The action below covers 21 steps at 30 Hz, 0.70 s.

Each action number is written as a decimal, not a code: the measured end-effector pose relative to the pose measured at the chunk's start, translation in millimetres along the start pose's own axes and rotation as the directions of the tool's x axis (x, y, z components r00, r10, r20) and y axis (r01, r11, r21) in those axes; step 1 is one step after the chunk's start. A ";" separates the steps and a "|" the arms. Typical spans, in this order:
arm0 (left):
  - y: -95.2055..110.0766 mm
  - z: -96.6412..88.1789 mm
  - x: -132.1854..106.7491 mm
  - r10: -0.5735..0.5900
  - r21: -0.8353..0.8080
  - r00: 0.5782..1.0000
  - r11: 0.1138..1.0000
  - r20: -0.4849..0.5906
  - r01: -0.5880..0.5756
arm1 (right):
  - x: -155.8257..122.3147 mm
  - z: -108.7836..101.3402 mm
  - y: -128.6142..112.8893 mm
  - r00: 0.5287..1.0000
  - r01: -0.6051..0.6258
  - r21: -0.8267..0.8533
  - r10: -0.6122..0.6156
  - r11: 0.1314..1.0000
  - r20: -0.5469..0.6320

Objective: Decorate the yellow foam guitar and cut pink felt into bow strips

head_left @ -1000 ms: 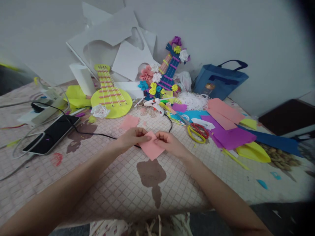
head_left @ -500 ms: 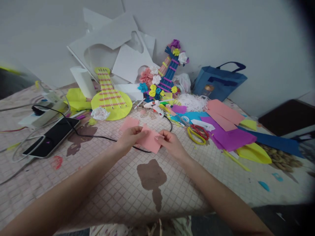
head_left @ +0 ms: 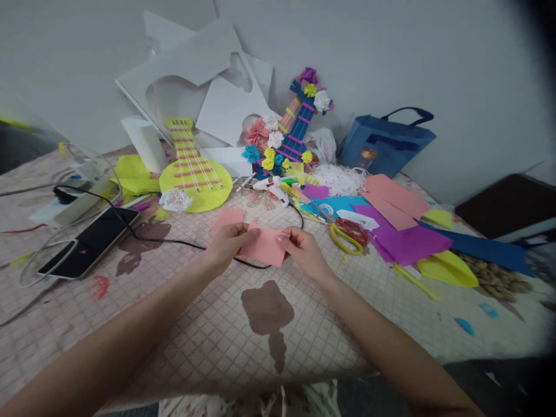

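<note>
Both my hands hold a small pink paper square (head_left: 264,247) just above the table's middle. My left hand (head_left: 226,244) pinches its left edge with thumb and fingers closed. My right hand (head_left: 304,250) pinches its right edge the same way. A second pink paper scrap (head_left: 228,216) lies flat on the patterned tablecloth (head_left: 208,324) just beyond my left hand. A black cable (head_left: 174,240) runs under the held paper.
Yellow-handled scissors (head_left: 347,234) lie right of my hands, beside purple (head_left: 406,240), pink (head_left: 397,200) and blue paper sheets. A white glue gun (head_left: 271,185), a yellow paper guitar (head_left: 195,176), a flower-covered blue guitar (head_left: 291,136), a blue bag (head_left: 384,142) and a phone (head_left: 89,240) ring the area.
The pink square has turned from a diamond pointing down to a flatter, wider position and sits slightly higher. Both hands shifted a little with it and still grip it.
</note>
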<state>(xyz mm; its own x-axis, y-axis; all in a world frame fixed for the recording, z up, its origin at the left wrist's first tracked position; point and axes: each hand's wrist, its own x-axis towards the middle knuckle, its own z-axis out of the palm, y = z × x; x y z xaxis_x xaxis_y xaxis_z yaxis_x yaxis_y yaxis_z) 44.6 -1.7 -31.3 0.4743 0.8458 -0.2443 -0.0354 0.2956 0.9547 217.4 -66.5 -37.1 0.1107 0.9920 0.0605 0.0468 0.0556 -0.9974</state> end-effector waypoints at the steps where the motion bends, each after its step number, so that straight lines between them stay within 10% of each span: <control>1: -0.1 0.0 0.1 -0.001 -0.004 1.000 1.000 -0.001 0.001 | 0.1 -0.2 0.4 1.000 0.002 0.004 -0.002 1.000 0.001; 21: -3.6 -1.4 2.1 0.022 -0.054 1.000 0.998 -0.012 -0.023 | 0.6 -1.3 0.6 1.000 -0.001 0.044 0.001 0.999 -0.008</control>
<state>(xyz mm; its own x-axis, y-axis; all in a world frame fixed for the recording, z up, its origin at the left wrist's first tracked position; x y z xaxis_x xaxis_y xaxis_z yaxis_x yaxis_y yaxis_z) 44.4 -0.3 -35.5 0.4630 0.8573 -0.2253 -0.0931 0.2998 0.9495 218.8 -66.1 -37.6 0.1184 0.9912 0.0594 0.0029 0.0595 -0.9982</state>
